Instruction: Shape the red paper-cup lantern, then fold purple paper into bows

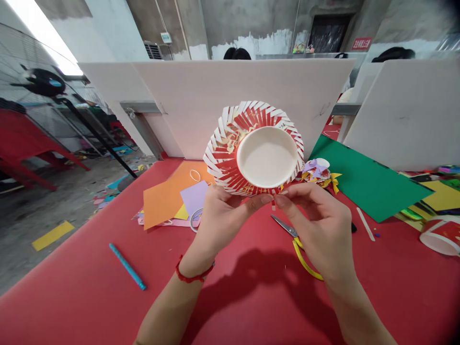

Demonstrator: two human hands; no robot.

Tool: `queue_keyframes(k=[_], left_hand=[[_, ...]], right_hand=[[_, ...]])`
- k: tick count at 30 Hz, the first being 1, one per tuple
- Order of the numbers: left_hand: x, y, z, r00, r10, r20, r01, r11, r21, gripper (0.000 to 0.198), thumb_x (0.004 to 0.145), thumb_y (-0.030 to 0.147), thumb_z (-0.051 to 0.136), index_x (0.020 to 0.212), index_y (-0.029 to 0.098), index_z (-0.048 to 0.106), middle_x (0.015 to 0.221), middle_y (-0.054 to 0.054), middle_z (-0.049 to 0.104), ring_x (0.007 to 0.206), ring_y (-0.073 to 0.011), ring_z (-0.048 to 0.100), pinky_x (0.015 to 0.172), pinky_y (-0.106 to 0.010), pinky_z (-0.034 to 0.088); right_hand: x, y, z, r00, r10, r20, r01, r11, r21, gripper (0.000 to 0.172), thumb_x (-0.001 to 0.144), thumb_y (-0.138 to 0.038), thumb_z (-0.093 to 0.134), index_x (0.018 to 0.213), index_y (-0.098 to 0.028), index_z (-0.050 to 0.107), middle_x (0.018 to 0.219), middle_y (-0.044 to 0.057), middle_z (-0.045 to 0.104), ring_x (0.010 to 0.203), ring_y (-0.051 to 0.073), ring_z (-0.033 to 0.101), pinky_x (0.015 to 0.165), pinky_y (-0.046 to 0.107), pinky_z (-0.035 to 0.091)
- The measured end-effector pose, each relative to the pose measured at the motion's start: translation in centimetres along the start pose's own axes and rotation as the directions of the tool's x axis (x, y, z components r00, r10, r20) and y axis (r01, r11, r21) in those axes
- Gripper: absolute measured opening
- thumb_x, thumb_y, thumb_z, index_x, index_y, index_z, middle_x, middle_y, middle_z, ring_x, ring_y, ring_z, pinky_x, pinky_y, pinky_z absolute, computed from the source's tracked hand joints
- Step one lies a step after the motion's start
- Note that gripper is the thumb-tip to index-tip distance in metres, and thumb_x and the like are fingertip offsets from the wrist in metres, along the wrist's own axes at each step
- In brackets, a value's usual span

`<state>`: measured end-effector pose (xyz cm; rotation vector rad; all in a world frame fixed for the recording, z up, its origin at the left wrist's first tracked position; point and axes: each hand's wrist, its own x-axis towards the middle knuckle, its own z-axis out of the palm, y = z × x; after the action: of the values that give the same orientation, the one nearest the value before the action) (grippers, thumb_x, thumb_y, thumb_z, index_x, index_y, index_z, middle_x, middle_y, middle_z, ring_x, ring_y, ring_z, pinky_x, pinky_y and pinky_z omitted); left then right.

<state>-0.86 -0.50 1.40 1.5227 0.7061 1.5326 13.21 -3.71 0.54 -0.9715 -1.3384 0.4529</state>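
Observation:
A red-and-white paper cup cut into woven strips (253,146) is held up above the red table (89,287), its round white base facing me. My left hand (221,215) pinches its lower rim from the left. My right hand (318,227) pinches one strip at the bottom edge, fingertips almost meeting the left hand's. A red cord circles my left wrist.
Yellow-handled scissors (300,247) lie under my right hand. A blue pen (127,266) lies at the left. Orange paper (167,194), a purple sheet, green card (362,179) and a paper cup (443,235) lie around. White partition boards (201,96) stand behind; people's heads show beyond.

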Motion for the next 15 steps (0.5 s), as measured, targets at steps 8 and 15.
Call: queue_keyframes(k=[8,15], left_hand=[[0.2,0.26,-0.09,1.0,0.008,-0.002,-0.008,0.996,0.093,0.018,0.061,0.029,0.091,0.072,0.022,0.079,0.083,-0.003,0.08,0.09,-0.0262,0.075,0.078,-0.035,0.063],[-0.08,0.27,0.32,0.997,0.07,-0.032,-0.065,0.989,0.13,0.016,0.061,0.02,0.088,0.072,0.02,0.076,0.078,-0.003,0.08,0.08,-0.0233,0.076,0.073,-0.03,0.064]], right_hand=[[-0.27,0.18,0.14,0.999,-0.046,-0.012,0.046,0.999,-0.003,0.007,0.08,-0.014,0.067,0.079,-0.021,0.068,0.076,0.0,0.074,0.067,0.016,0.07,0.063,0.029,0.06],[-0.43,0.19,0.48,0.987,-0.155,-0.036,0.155,0.988,-0.016,0.016,0.08,-0.007,0.063,0.079,-0.022,0.068,0.074,-0.001,0.071,0.069,0.014,0.067,0.064,0.027,0.057]])
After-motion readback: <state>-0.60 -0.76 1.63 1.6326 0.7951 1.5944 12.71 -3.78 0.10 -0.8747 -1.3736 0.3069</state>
